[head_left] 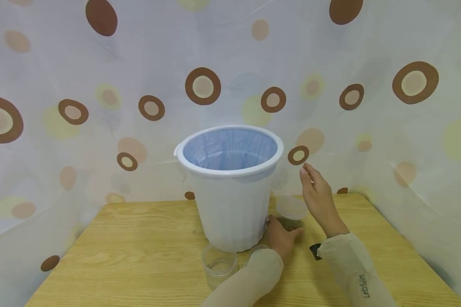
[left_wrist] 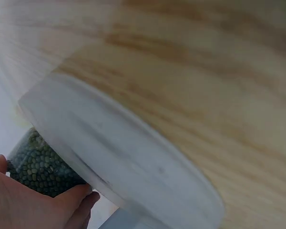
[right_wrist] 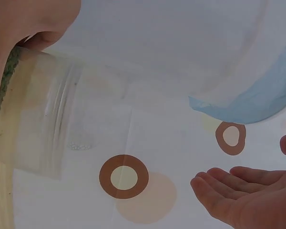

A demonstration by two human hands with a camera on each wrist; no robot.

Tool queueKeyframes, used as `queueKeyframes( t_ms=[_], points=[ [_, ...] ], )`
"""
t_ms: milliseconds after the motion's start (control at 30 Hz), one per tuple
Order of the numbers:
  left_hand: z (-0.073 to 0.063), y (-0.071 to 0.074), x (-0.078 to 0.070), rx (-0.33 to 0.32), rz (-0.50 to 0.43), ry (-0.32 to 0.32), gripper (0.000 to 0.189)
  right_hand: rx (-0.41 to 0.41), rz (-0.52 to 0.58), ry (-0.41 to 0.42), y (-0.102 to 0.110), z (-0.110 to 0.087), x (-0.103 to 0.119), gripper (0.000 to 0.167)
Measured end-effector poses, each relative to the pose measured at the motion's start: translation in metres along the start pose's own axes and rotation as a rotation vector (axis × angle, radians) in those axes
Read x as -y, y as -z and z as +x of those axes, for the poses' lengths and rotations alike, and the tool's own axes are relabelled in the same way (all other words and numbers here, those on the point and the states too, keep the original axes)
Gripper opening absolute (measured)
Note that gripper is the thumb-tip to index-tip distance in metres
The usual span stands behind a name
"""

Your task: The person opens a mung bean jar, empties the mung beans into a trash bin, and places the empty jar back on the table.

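A clear plastic jar with small green beans [head_left: 290, 223] in its lower part stands on the table at the right of the white bin [head_left: 230, 209]. My left hand [head_left: 282, 238] grips this jar low down, and in the left wrist view the beans [left_wrist: 40, 167] show between its thumb and fingers. Above the jar, to its right, my right hand [head_left: 322, 202] is raised with straight fingers and holds nothing. The right wrist view shows the jar's clear upper part [right_wrist: 38, 114], apart from the right hand [right_wrist: 252, 195]. Whether a lid covers it, I cannot tell.
A blue liner [head_left: 230, 149] lines the bin. In front of the bin stands a clear jar [head_left: 220, 268]; another clear rim [head_left: 258, 247] is partly hidden by the left sleeve. Behind the wooden table [head_left: 146, 247] hangs a circle-patterned sheet [head_left: 230, 51]. A black tag [head_left: 315, 251] is beside the right sleeve.
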State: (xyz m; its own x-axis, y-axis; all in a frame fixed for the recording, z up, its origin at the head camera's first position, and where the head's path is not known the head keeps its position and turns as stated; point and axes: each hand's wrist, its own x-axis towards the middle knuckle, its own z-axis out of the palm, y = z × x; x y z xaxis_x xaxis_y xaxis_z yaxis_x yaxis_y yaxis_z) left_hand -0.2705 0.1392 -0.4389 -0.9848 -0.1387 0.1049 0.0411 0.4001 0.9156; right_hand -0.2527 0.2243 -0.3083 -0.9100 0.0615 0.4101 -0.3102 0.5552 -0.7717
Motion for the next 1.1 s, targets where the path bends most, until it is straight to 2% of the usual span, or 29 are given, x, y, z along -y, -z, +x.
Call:
queueKeyframes(
  t_ms=[100,267,533,667,867,1000,1100],
  points=[
    [-0.001,0.004,-0.003,0.010,0.016,0.001,0.089,-0.002,-0.007,0.000,-0.001,0.000,0.000,0.064],
    [-0.003,0.009,-0.008,0.020,0.013,-0.039,0.084,-0.018,-0.009,0.007,0.000,-0.001,0.001,0.063],
    [-0.013,0.023,-0.012,0.040,-0.045,-0.160,0.080,-0.039,-0.011,0.049,0.002,-0.005,0.005,0.061],
    [-0.022,0.033,-0.016,0.101,-0.076,-0.199,0.074,-0.050,-0.012,0.065,0.004,-0.009,0.008,0.061],
    [-0.037,0.055,-0.018,0.237,-0.193,-0.229,0.062,-0.041,0.007,0.105,0.006,-0.015,0.014,0.059],
    [-0.047,0.071,-0.019,0.280,-0.220,-0.253,0.061,-0.040,0.011,0.141,0.007,-0.019,0.020,0.056],
    [-0.052,0.083,-0.019,0.283,-0.215,-0.262,0.062,-0.045,0.011,0.164,0.008,-0.022,0.025,0.055]
  ],
)
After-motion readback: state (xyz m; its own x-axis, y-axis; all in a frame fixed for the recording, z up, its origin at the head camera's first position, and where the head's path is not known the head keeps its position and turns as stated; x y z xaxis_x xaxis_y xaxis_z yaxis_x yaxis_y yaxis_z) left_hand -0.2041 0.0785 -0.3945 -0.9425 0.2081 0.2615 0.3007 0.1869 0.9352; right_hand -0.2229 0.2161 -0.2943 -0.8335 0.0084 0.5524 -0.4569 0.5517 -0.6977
